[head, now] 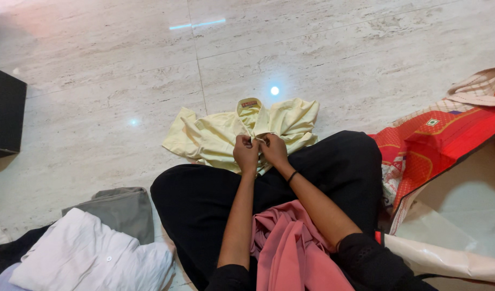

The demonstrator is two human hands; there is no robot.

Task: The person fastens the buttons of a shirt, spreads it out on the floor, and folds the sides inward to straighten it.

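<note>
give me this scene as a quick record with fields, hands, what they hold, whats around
setting: person seated cross-legged on a pale marble floor
left hand: left hand pinching the front of the pale yellow shirt
right hand: right hand gripping the same spot, black band on the wrist
shirt state: crumpled on the floor, collar away from the person
lap: pink cloth over black trousers
person's left: white garment on a grey garment; black box further out
person's right: red patterned bag
</note>
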